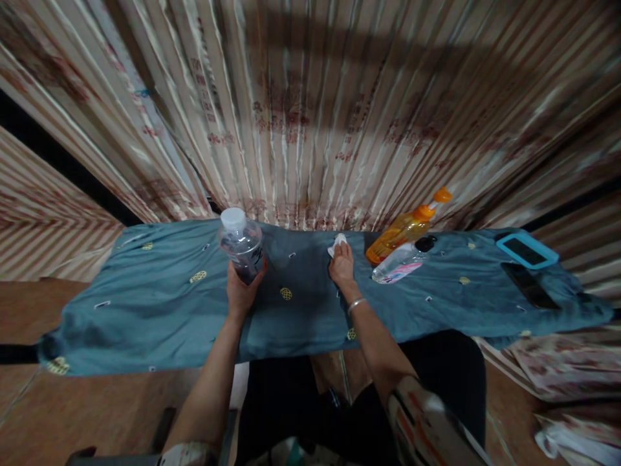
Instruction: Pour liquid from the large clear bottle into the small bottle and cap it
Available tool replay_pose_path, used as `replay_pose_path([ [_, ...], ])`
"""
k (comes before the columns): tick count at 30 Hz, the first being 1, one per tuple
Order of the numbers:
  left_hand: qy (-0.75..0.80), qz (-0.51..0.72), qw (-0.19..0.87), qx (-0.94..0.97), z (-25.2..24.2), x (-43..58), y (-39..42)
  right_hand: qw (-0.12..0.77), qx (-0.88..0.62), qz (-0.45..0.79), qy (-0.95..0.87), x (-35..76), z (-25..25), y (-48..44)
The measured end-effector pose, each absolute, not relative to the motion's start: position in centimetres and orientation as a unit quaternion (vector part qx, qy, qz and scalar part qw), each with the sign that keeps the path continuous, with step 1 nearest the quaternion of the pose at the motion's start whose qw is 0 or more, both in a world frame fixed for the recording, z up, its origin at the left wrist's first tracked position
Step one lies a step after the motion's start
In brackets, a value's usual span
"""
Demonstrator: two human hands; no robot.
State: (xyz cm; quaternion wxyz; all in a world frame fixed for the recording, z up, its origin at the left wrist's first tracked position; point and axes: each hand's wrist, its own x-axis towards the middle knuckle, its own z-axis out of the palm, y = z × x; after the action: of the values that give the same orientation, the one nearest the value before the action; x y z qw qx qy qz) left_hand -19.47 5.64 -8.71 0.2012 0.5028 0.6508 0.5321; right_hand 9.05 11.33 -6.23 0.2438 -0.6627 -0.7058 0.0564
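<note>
My left hand (241, 292) is wrapped round the lower part of a clear plastic bottle (240, 243) with a white cap, which stands upright on the cloth-covered table. My right hand (342, 266) is closed on a small white tissue (336, 244) and presses it on the cloth right of the bottle. To the right of that hand stands a pump bottle (400, 234) of orange liquid with an orange top. Close in front of it is a clear bottle (398, 263) with a black cap and a pink-and-white label.
A teal patterned cloth (160, 310) covers the narrow table. At its right end lie a blue-framed device (528, 250) and a dark phone-like slab (530, 285). Printed curtains (310, 116) hang right behind the table's far edge. White bags (577, 440) lie on the floor at right.
</note>
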Motion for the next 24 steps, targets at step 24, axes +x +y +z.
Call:
replay_pose_path([
  [24, 0.654, 0.523, 0.181, 0.515, -8.4, -19.5, 5.9, 0.237, -0.651, 0.013, -0.721, 11.5, -8.8, -6.1],
])
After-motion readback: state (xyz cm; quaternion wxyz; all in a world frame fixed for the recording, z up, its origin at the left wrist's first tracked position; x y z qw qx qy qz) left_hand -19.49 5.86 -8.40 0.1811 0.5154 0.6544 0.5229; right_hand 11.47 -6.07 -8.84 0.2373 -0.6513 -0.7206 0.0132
